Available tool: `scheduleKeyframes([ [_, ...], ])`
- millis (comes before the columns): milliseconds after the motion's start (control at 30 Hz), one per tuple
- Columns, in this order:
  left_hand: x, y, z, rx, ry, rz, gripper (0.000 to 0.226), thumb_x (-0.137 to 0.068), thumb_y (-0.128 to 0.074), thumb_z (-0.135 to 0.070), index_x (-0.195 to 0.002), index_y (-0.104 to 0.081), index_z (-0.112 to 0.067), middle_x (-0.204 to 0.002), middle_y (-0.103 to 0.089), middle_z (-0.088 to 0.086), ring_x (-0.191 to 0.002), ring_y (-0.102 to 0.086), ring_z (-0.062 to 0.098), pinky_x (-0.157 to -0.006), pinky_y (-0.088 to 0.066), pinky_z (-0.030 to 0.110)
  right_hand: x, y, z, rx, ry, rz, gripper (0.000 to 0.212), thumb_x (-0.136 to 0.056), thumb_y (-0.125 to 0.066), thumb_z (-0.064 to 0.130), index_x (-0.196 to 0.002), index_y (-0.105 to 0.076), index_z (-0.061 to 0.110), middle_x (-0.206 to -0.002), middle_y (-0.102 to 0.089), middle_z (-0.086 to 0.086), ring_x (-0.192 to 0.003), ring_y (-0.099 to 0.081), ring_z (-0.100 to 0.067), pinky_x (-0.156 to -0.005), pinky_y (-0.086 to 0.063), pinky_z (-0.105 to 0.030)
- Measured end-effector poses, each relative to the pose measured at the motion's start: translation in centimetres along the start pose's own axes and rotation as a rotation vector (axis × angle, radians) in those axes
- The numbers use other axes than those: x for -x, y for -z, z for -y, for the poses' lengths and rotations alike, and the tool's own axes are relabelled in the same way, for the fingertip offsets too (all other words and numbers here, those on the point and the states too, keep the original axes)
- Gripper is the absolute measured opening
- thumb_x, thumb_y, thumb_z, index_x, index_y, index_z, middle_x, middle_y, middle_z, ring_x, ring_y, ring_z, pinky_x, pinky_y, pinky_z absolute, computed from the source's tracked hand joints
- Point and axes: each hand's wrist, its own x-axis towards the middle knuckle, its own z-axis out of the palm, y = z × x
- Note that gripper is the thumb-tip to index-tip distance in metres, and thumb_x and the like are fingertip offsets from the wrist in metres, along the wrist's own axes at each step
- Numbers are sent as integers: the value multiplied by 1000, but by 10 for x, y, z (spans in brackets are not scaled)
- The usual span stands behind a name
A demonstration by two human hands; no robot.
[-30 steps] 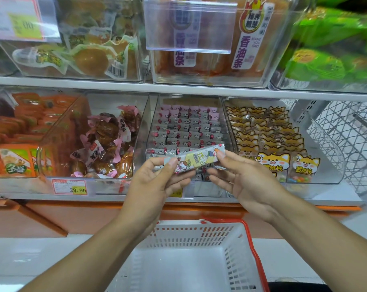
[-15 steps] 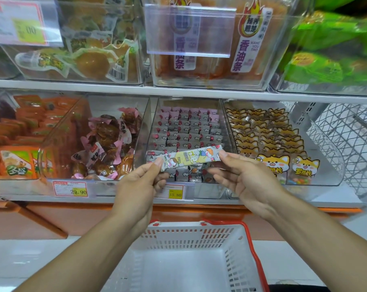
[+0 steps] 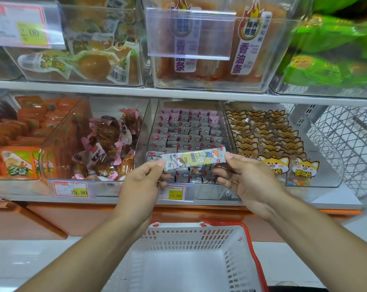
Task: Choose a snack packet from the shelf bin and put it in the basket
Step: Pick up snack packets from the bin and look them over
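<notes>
Both hands pinch the long snack packet (image 3: 194, 158) by its ends, left hand (image 3: 140, 184) and right hand (image 3: 246, 180), in front of the clear shelf bin (image 3: 226, 123). The white basket (image 3: 237, 241) waits below, by price tags (image 3: 175, 192).

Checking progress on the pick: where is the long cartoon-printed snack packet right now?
Centre of the head view: the long cartoon-printed snack packet is pinched at its ends by the left hand and right hand, before the clear middle bin, above the white basket.
</notes>
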Motion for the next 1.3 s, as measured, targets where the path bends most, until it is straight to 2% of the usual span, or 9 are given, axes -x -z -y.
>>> scheduleKeyframes([
  [167,2,2,3,-127,-89,14,23,-99,-61,-32,-85,-78,-36,-71,-71,-7,-68,-62,5,-70,-51,22,3,-3,-2,-4,16,26,15,-105,-53,16,-114,-60,8,-114,-70,-18,-83,-78,-27,-59,-61,-27],
  [333,10,3,2,-218,-144,56,12,-88,-65,-44,-90,-77,-40,-74,-74,-4,-71,-66,4,-70,-56,19,12,-4,2,-84,86,180,42,-87,-69,29,-115,-59,0,-108,-76,-17,-100,-75,-26,-78,-62,-29],
  [467,11,-2,0,-247,-162,51,15,-95,-65,-33,-90,-77,-26,-70,-72,-9,-64,-62,-2,-60,-52,13,15,-5,9,-42,219,215,43,-82,-71,29,-113,-59,3,-109,-76,-14,-102,-74,-24,-78,-60,-24],
  [600,10,-5,0,-326,-204,75,11,-96,-66,-27,-91,-75,-23,-73,-74,-12,-68,-66,-4,-67,-53,13,11,-4,8,86,370,196,33,-83,-73,11,-112,-57,9,-104,-78,-10,-94,-76,-23,-77,-61,-27],
  [733,12,-2,7,-553,-306,193,9,-94,-71,-22,-92,-75,-29,-97,-73,-20,-97,-64,-7,-82,-47,4,5,5,12,356,647,44,29,-90,-74,9,-111,-56,19,-106,-77,3,-92,-75,-20,-83,-61,-31],
  [900,17,0,17,-1109,-616,321,36,-94,-68,-34,-130,-62,-35,-139,-46,-26,-134,-27,-8,-112,-8,3,-1,14,15,772,837,37,34,-91,-75,15,-105,-55,39,-103,-71,23,-96,-68,-2,-83,-56,-24],
  [1000,17,0,21,-1257,-651,394,62,-95,-64,-42,-151,-40,-38,-162,-24,-21,-150,0,-2,-111,23,11,-3,18,12,1043,862,74,31,-92,-74,24,-107,-53,41,-98,-68,20,-92,-63,5,-74,-50,-16],
  [1100,15,1,25,-1348,-612,414,68,-96,-60,-47,-156,-29,-40,-169,-8,-17,-153,13,2,-116,26,27,-7,20,6,1294,860,96,34,-92,-73,29,-110,-50,47,-105,-63,15,-93,-54,1,-75,-40,-21],
  [1300,12,3,28,-1423,-606,430,70,-96,-60,-49,-157,-26,-40,-170,-8,-14,-154,12,7,-120,22,38,-21,12,-5,1773,1100,91,22,-102,-54,29,-113,-73,25,-110,-72,6,-111,-51,-20,-103,-22,-35],
])
